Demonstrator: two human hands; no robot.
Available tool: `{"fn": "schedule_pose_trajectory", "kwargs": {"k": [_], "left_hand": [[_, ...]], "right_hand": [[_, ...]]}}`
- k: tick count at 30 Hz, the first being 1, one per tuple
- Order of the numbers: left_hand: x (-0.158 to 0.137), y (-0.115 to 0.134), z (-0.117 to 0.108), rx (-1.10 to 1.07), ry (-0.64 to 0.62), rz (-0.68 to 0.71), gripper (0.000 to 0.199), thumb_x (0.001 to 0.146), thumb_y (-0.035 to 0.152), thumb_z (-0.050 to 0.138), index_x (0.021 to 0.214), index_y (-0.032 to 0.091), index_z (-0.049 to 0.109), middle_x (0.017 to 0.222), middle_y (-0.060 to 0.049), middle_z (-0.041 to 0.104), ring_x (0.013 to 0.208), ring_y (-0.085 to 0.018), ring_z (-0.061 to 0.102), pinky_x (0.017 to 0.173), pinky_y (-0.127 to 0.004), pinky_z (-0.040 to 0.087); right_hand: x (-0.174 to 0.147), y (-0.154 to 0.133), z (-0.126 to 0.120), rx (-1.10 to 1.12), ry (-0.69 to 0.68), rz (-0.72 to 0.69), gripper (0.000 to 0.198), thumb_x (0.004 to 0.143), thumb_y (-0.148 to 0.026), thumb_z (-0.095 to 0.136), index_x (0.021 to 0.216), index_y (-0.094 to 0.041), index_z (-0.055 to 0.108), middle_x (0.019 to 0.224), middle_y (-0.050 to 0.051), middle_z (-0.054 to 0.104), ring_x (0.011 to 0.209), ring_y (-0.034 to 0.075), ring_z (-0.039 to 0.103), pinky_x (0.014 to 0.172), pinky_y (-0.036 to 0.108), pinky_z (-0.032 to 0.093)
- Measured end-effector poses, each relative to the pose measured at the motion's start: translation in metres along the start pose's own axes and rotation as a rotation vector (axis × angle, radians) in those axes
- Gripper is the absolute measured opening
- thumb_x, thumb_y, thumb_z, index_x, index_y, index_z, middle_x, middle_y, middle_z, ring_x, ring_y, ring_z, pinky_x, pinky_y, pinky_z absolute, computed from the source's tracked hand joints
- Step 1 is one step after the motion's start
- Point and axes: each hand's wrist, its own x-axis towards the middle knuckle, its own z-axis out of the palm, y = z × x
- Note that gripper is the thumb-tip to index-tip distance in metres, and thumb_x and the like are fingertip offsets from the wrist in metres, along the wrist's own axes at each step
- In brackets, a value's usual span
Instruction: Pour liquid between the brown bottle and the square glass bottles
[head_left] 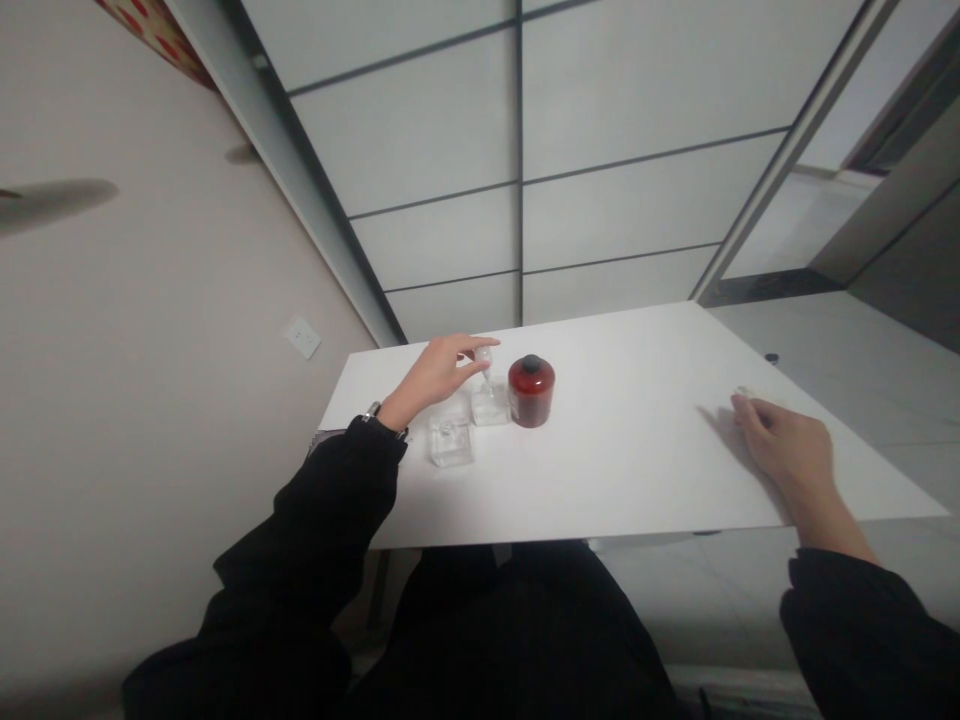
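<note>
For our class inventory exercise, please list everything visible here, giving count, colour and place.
Table: one, white, centre
Bottle: one, red-brown with dark cap, on the table
Containers: at least two, clear, left of the bottle
Small piece: one, clear, in the left hand's fingers
Pale item: one, indistinct, at the right hand's fingertips
Panels: several, whitish with dark strips, behind the table
Outlet: one, white, on the left wall
Patterned object: one, red and yellowish, top left
Floor: one, pale, right
Wristband: at least one, silvery, left wrist
Sleeves: two, black, on the arms
Trousers: one pair, black, below the table
Left hand: one, bare, above the containers
Right hand: one, bare, table's right side
</note>
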Motion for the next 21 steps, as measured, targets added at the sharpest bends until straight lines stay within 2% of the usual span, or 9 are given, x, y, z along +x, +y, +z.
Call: {"fn": "schedule_pose_trajectory", "kwargs": {"k": [4,9,21], "left_hand": [[0.0006,0.0,-0.0001,-0.011,0.03,-0.048,0.031,0.098,0.025,0.073,0.129,0.024,0.078,0.121,-0.006,0.083,0.104,-0.022,0.075,0.098,-0.039,0.059],[0.0003,-0.0009,0.0001,-0.019,0.002,-0.059,0.029,0.099,0.027,0.071,0.127,0.026,0.078,0.121,-0.004,0.084,0.102,-0.022,0.076,0.099,-0.04,0.058],[-0.0017,0.0045,-0.0008,0.021,-0.005,-0.109,0.03,0.098,0.028,0.071,0.127,0.029,0.079,0.128,-0.004,0.082,0.112,-0.025,0.076,0.102,-0.041,0.056]], "right_hand": [[0.0005,0.0,-0.0009,0.002,-0.004,-0.003,0.06,0.092,-0.068,0.034,0.074,-0.025,0.072,0.074,0.016,0.074,0.071,0.033,0.063,0.063,0.037,0.036],[0.0008,0.0,-0.0023,0.004,-0.009,0.0,0.061,0.092,-0.07,0.033,0.073,-0.025,0.07,0.073,0.015,0.073,0.071,0.032,0.063,0.063,0.037,0.037],[0.0003,-0.0018,-0.0031,0.014,-0.023,0.014,0.057,0.091,-0.067,0.034,0.073,-0.025,0.069,0.074,0.015,0.072,0.07,0.031,0.06,0.065,0.037,0.036]]}}
